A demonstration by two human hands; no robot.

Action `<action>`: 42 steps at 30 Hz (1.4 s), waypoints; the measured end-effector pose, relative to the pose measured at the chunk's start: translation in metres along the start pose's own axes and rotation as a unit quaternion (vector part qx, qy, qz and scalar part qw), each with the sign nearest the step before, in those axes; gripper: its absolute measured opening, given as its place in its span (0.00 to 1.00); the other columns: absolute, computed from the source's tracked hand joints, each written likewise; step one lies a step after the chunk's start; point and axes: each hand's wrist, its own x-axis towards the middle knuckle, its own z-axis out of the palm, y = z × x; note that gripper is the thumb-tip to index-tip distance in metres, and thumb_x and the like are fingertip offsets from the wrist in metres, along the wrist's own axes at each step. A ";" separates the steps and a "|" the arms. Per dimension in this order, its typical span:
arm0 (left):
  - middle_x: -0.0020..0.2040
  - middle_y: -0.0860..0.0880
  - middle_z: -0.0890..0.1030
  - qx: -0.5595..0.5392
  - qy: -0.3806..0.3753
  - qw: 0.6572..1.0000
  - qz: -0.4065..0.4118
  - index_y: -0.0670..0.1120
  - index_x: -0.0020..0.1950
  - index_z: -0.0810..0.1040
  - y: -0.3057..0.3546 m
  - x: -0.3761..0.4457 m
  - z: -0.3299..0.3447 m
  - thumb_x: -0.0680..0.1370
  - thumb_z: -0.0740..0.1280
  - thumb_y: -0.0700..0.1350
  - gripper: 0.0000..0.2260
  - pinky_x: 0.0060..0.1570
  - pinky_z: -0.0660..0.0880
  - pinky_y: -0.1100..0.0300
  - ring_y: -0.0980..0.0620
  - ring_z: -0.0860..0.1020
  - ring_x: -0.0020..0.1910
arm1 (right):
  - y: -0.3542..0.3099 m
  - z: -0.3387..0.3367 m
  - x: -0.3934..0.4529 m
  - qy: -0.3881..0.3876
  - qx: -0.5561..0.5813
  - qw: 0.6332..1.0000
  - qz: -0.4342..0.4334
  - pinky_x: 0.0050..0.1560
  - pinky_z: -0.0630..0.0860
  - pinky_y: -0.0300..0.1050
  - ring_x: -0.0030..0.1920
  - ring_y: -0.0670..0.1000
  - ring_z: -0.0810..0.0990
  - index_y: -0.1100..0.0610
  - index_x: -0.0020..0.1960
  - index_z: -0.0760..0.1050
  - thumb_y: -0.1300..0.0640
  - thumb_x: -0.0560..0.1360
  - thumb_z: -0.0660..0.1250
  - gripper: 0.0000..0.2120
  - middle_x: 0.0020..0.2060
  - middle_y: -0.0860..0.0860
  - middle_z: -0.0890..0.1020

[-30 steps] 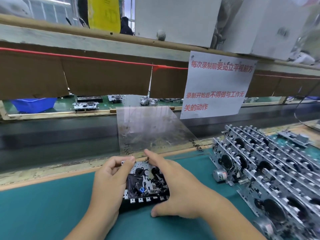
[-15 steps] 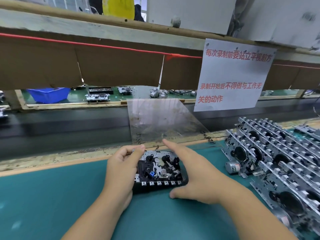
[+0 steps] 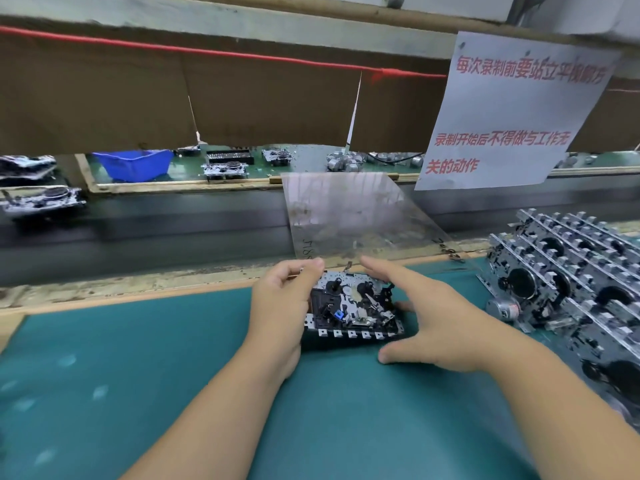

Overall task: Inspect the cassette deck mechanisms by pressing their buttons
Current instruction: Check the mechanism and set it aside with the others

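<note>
Your right hand (image 3: 436, 320) has opened beside the cassette deck mechanism (image 3: 353, 311) — left hand (image 3: 282, 306) grips alone; pressing buttons may tip it.

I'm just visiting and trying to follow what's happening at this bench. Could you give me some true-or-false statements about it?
1. The left hand grips the left end of the metal-and-black cassette deck mechanism. True.
2. The mechanism sits on a red mat. False: the mat is teal.
3. The right hand holds a screwdriver. False: its fingers are spread and it holds no tool.
4. More metal mechanisms are stacked to the right. True.
5. A blue plastic bin sits beyond the dark conveyor belt. True.
</note>
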 end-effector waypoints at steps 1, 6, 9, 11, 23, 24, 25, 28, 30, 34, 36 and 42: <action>0.53 0.38 0.85 -0.001 -0.004 1.000 -0.001 0.49 0.44 0.87 -0.001 0.001 -0.001 0.77 0.75 0.46 0.03 0.64 0.75 0.33 0.36 0.82 0.58 | 0.001 -0.001 0.000 0.012 0.005 1.000 0.000 0.71 0.70 0.47 0.72 0.34 0.64 0.27 0.72 0.57 0.44 0.58 0.81 0.51 0.70 0.30 0.68; 0.50 0.42 0.87 -0.001 -0.025 0.999 -0.030 0.49 0.46 0.86 -0.001 0.003 -0.002 0.78 0.74 0.46 0.03 0.63 0.77 0.35 0.39 0.84 0.55 | 0.001 -0.002 0.000 0.010 -0.001 1.000 0.008 0.69 0.72 0.47 0.70 0.33 0.66 0.29 0.68 0.61 0.43 0.57 0.82 0.46 0.66 0.28 0.70; 0.48 0.44 0.87 -0.002 -0.029 0.999 -0.038 0.49 0.45 0.86 0.000 0.004 -0.002 0.79 0.73 0.45 0.03 0.58 0.80 0.42 0.41 0.84 0.51 | -0.002 -0.004 -0.003 -0.015 0.009 1.000 0.003 0.71 0.70 0.48 0.71 0.35 0.65 0.27 0.67 0.61 0.40 0.56 0.82 0.46 0.67 0.27 0.67; 0.45 0.45 0.87 -0.006 -0.030 0.999 -0.038 0.48 0.45 0.86 0.000 0.005 -0.001 0.79 0.72 0.44 0.04 0.52 0.81 0.47 0.43 0.84 0.48 | -0.004 -0.006 -0.004 -0.016 0.009 1.000 0.001 0.70 0.70 0.49 0.71 0.37 0.67 0.29 0.64 0.66 0.38 0.57 0.81 0.40 0.68 0.27 0.67; 0.44 0.52 0.85 0.033 -0.032 0.999 0.023 0.49 0.42 0.86 -0.001 -0.004 0.007 0.73 0.70 0.48 0.06 0.56 0.77 0.45 0.45 0.83 0.52 | -0.008 -0.011 -0.008 -0.026 0.033 0.999 -0.001 0.72 0.68 0.49 0.71 0.37 0.67 0.34 0.62 0.71 0.38 0.62 0.79 0.31 0.70 0.26 0.66; 0.44 0.52 0.85 0.034 -0.032 0.999 0.024 0.49 0.42 0.86 -0.001 -0.005 0.007 0.71 0.70 0.50 0.07 0.54 0.77 0.47 0.48 0.83 0.50 | -0.007 -0.012 -0.008 -0.026 0.039 0.999 0.002 0.72 0.68 0.49 0.71 0.37 0.67 0.35 0.60 0.72 0.39 0.63 0.79 0.29 0.70 0.27 0.66; 0.43 0.53 0.85 0.036 -0.032 0.999 0.024 0.49 0.42 0.86 0.000 -0.006 0.007 0.69 0.69 0.51 0.09 0.52 0.77 0.49 0.50 0.83 0.48 | -0.007 -0.012 -0.009 -0.024 0.044 0.999 0.004 0.73 0.68 0.49 0.71 0.35 0.67 0.36 0.58 0.72 0.41 0.63 0.80 0.27 0.70 0.27 0.67; 0.43 0.55 0.85 0.047 -0.034 0.998 0.032 0.50 0.41 0.86 -0.001 -0.006 0.007 0.68 0.69 0.51 0.09 0.55 0.77 0.49 0.51 0.83 0.49 | -0.008 -0.013 -0.010 -0.018 0.056 0.998 0.001 0.72 0.68 0.47 0.70 0.33 0.66 0.33 0.63 0.70 0.43 0.65 0.80 0.31 0.68 0.26 0.69; 0.43 0.54 0.85 0.048 -0.036 0.997 0.041 0.50 0.41 0.86 -0.002 -0.004 0.006 0.69 0.68 0.51 0.09 0.56 0.77 0.48 0.50 0.83 0.50 | -0.010 -0.013 -0.011 -0.024 0.051 0.998 -0.006 0.71 0.68 0.46 0.70 0.32 0.66 0.30 0.65 0.69 0.43 0.66 0.80 0.32 0.68 0.26 0.69; 0.44 0.52 0.86 0.068 -0.056 0.995 0.045 0.51 0.43 0.85 -0.003 -0.007 0.006 0.68 0.72 0.56 0.10 0.55 0.78 0.43 0.48 0.84 0.48 | -0.010 -0.014 -0.011 -0.018 0.056 0.998 0.009 0.70 0.70 0.45 0.68 0.30 0.67 0.37 0.54 0.77 0.45 0.65 0.81 0.21 0.69 0.28 0.69; 0.46 0.49 0.87 0.083 -0.063 0.993 0.053 0.53 0.45 0.84 -0.004 -0.009 0.006 0.65 0.75 0.58 0.14 0.54 0.80 0.41 0.43 0.85 0.49 | -0.011 -0.014 -0.011 -0.020 0.045 0.999 0.012 0.70 0.70 0.44 0.68 0.30 0.67 0.39 0.51 0.77 0.44 0.64 0.80 0.19 0.69 0.28 0.68; 0.33 0.51 0.83 0.076 -0.075 0.994 0.017 0.54 0.47 0.83 -0.006 -0.008 0.005 0.65 0.67 0.45 0.12 0.35 0.76 0.52 0.48 0.79 0.34 | -0.013 -0.013 -0.012 -0.006 0.046 0.999 0.016 0.69 0.71 0.44 0.68 0.29 0.66 0.40 0.50 0.77 0.44 0.63 0.80 0.19 0.68 0.30 0.70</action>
